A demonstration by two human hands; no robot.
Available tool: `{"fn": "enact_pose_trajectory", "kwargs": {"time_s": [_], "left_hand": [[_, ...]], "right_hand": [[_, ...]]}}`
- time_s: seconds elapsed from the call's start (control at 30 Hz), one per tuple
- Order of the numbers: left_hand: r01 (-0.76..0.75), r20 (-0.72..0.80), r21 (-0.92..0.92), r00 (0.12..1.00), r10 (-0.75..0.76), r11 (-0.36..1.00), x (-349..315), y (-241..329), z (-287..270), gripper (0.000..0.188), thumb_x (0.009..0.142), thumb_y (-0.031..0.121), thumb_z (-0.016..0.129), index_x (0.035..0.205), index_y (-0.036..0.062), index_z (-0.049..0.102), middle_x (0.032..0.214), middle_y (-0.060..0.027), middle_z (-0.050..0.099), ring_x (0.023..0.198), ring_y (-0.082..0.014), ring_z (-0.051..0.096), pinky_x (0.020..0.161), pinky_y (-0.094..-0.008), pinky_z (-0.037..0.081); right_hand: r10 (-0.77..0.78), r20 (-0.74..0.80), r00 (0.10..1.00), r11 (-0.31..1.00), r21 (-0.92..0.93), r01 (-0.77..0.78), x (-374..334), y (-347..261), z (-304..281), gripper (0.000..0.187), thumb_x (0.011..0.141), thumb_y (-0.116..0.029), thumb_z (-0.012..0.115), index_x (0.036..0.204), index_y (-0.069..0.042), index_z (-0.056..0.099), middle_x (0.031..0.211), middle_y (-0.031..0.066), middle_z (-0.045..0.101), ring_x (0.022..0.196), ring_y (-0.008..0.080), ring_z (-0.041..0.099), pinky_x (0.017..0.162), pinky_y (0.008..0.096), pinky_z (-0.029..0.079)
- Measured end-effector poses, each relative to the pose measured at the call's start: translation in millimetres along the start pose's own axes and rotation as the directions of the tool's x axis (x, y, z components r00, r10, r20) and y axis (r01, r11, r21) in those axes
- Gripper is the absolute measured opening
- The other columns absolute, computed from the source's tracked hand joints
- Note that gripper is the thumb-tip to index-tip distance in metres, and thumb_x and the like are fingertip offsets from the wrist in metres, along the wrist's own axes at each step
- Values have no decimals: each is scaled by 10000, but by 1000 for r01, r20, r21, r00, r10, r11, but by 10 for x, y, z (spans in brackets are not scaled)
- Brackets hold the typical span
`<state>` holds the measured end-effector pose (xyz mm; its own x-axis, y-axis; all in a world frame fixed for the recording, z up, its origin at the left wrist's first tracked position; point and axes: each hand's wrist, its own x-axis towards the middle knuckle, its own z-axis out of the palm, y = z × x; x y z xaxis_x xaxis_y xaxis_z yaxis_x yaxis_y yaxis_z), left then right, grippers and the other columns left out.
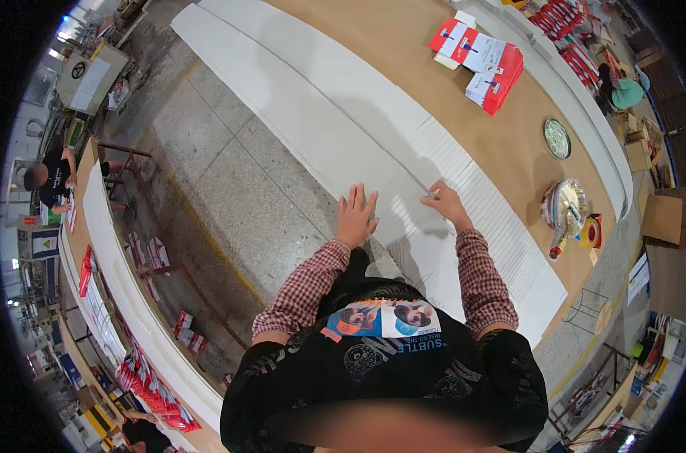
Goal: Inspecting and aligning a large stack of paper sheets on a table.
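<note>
Long white sheets point(313, 124) lie overlapped along the table in front of me, their right-hand edges fanned out in many narrow steps. My left hand point(353, 219) rests at the left edge of the sheets, fingers spread and holding nothing. To its right, my right hand point(450, 208) has its fingers bent together at a raised edge line running along the top sheet. Its thumb and forefinger seem to pinch that edge. Both forearms wear checked sleeves.
On the brown tabletop point(403, 45) lie red-and-white printed cartons point(479, 60), a round dish point(557, 138), a plastic-wrapped bundle point(563, 208) and a tape roll point(591, 232). Another person point(52, 181) works at a table far left. Concrete floor point(230, 143) lies between the tables.
</note>
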<state>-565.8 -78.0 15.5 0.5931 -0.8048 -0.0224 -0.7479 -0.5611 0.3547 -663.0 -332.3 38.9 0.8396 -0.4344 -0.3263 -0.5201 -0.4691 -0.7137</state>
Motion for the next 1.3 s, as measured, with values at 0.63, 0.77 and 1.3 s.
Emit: {"fn": "enact_pose_trajectory", "kwargs": {"time_s": [0.63,0.77,1.3], "left_hand": [[-44,70,-4,997,44,999,-122,401,18,730,775,315,603,1379,124,239,1443,-147,156,1333,-336,135,993,-584,202],[-43,139,15,989,40,999,-171,325,67,766,770,320,605,1375,59,215,1459,-107,139,1342,-290,133,1009,-570,192],[-60,155,75,987,47,995,-166,381,20,751,775,299,600,1375,61,215,1458,-114,137,1337,-291,147,1000,-560,225]], "right_hand": [[51,-1,999,953,300,-49,-200,322,-3,308,698,-234,744,771,-25,530,669,37,539,643,113,506,544,262,421],[28,-47,999,958,286,-13,-245,288,76,310,698,-240,746,758,-29,527,667,24,534,626,107,496,549,251,416],[37,-133,990,998,-43,-43,-261,156,64,413,654,-391,721,710,-19,552,669,115,596,644,245,579,605,352,448]]}}
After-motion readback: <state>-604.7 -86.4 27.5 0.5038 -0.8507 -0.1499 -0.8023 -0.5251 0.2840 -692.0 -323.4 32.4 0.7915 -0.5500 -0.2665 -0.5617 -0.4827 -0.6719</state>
